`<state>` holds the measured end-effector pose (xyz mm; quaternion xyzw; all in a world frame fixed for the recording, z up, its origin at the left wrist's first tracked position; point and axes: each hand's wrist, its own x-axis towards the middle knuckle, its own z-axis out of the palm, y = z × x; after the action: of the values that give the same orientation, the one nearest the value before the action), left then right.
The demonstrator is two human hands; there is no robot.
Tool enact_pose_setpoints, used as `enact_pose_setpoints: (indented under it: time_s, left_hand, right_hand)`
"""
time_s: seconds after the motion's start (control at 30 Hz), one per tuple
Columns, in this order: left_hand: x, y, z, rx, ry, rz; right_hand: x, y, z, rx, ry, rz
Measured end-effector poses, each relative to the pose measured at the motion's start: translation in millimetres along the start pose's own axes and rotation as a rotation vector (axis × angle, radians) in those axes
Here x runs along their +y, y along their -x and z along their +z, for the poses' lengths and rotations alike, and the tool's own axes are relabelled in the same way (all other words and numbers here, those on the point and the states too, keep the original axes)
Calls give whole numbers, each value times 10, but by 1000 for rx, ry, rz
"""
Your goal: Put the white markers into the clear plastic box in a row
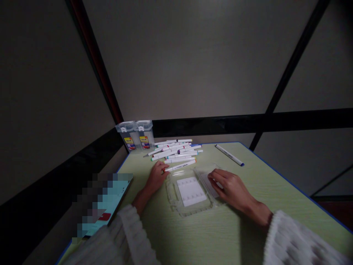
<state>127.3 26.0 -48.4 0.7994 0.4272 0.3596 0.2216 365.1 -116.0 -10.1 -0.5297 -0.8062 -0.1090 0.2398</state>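
Observation:
My left hand (157,175) has its thumb and fingers closed at the red end of a white marker (180,166), which lies at the near side of a loose pile of markers (176,150). Just right of this hand, a clear plastic case (172,200) lies opened on the table, with a white card (191,191) in its base. Over the lid side (204,176) of the case is my right hand (227,184), thumb and fingers pinched together. What those fingers hold, if anything, is hidden from view.
Two clear lidded containers (134,138) with yellow labels stand at the back left of the light green table (204,239). A thick white marker (229,155) with dark ends lies back right. A teal, partly blurred flat item (110,202) lies along the left edge. Walls enclose the back and left.

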Motion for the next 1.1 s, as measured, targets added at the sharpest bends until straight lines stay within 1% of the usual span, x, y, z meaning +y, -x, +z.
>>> enact_pose_setpoints:
  time_s: [0.23,0.37,0.53,0.67,0.87,1.03,1.1]
  left_hand:
    - [37,5,-32,-3,-5,-10]
    - [72,14,-42,39,31,-60]
    - [104,4,-46,104,202,-169]
    - [68,-9,-36,99,341,-242]
    - [52,-31,-42,103,450,-297]
    - [123,-33,-95,103,541,-334]
    - [165,-15,-122,87,576,-334]
  right_hand:
    - [1,7,32,-24,-3,2]
    - [5,5,31,-30,-7,6]
    - [14,9,40,-32,-10,17]
    - [16,10,57,-36,-19,19]
    - [20,10,66,-23,-42,34]
    - [33,18,77,7,-78,61]
    - [41,20,89,29,-91,77]
